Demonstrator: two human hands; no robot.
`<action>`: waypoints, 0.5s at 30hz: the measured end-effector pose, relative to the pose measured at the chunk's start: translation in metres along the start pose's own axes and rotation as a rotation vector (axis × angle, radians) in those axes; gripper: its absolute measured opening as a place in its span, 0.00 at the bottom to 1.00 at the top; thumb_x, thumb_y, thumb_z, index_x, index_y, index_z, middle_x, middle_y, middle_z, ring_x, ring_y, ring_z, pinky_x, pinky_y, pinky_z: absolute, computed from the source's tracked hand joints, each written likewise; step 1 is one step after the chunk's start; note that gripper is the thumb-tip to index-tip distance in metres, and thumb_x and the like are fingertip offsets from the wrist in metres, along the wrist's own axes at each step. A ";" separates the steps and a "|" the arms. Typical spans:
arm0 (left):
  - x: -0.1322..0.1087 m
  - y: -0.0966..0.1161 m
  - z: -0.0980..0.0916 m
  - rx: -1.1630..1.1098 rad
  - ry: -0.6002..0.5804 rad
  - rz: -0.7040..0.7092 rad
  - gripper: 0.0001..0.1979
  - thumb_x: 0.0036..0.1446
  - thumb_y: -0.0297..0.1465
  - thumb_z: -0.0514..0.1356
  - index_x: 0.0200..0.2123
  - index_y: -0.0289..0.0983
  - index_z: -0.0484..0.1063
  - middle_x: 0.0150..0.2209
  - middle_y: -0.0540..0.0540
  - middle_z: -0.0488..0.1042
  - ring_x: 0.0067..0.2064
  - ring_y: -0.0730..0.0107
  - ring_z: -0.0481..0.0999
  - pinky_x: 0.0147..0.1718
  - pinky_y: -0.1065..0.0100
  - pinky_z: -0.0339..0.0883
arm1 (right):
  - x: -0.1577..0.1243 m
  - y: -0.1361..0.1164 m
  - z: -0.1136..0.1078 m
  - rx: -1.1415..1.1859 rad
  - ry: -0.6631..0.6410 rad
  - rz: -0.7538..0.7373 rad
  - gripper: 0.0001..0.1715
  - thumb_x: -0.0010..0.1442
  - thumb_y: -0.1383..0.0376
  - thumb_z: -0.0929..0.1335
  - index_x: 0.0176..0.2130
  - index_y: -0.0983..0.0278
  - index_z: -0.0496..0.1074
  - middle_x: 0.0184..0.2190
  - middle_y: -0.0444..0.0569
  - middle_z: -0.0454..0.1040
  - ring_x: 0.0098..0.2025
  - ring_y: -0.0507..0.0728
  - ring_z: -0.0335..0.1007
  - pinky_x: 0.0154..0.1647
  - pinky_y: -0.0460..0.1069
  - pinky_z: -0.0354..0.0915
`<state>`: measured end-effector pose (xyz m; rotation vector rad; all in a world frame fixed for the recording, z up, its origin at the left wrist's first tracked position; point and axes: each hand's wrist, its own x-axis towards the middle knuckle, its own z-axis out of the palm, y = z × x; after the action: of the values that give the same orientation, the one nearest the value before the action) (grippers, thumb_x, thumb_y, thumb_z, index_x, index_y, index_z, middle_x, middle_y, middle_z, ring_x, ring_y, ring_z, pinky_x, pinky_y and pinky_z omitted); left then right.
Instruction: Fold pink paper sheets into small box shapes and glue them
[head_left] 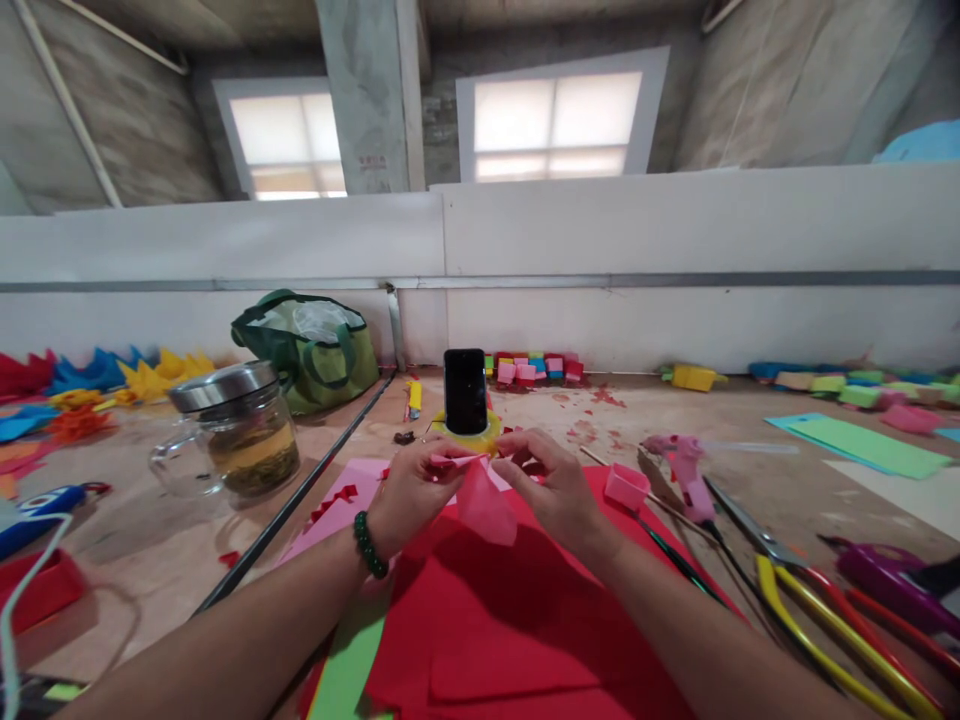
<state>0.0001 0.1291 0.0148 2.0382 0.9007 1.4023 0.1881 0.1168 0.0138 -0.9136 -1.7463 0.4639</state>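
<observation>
Between my two hands hangs a folded piece of pink paper (487,508), its lower part fanned out over red sheets (525,620). My left hand (420,488), with a dark green bead bracelet at the wrist, pinches the paper's upper left edge. At its upper right edge, my right hand (559,488) grips it between thumb and fingers. Just right of that hand sits a small pink paper box (627,487). Pink sheets (352,500) with red scraps lie beside my left hand. A phone (466,392) stands upright behind the hands, by a yellow tape roll (491,432).
To the right lie a pink glue gun (688,475), large scissors (802,590) and a purple tool (885,575). On the left stand a glass tea mug (251,440) and a green bag (330,365). Folded colored paper pieces (532,368) line the back.
</observation>
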 end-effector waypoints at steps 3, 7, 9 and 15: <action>0.001 0.002 -0.002 -0.042 -0.065 -0.055 0.05 0.53 0.30 0.63 0.30 0.34 0.78 0.32 0.43 0.78 0.35 0.65 0.76 0.36 0.67 0.68 | 0.003 0.004 0.000 0.075 -0.080 0.035 0.09 0.56 0.61 0.71 0.38 0.62 0.76 0.36 0.48 0.73 0.34 0.53 0.71 0.32 0.47 0.68; 0.002 0.006 -0.002 -0.048 -0.087 -0.087 0.04 0.50 0.28 0.62 0.30 0.34 0.77 0.37 0.42 0.77 0.39 0.62 0.76 0.40 0.64 0.67 | 0.004 0.005 0.001 0.125 -0.091 0.062 0.07 0.54 0.61 0.72 0.30 0.62 0.76 0.30 0.47 0.75 0.32 0.54 0.71 0.31 0.47 0.66; 0.001 0.007 0.000 -0.053 -0.066 -0.070 0.03 0.50 0.26 0.60 0.29 0.34 0.75 0.40 0.42 0.76 0.42 0.62 0.75 0.42 0.63 0.67 | 0.003 0.005 0.002 0.130 -0.095 0.076 0.07 0.55 0.62 0.71 0.28 0.62 0.76 0.28 0.46 0.75 0.31 0.53 0.70 0.31 0.47 0.65; -0.002 0.009 0.003 -0.054 -0.057 -0.137 0.12 0.52 0.28 0.58 0.42 0.36 0.65 0.36 0.47 0.70 0.37 0.67 0.71 0.38 0.65 0.66 | 0.002 0.002 0.004 0.148 -0.130 0.132 0.06 0.55 0.62 0.71 0.30 0.63 0.76 0.27 0.46 0.76 0.30 0.53 0.70 0.31 0.47 0.65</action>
<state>0.0048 0.1220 0.0191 1.9280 0.9487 1.2754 0.1849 0.1199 0.0119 -0.9129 -1.7489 0.7437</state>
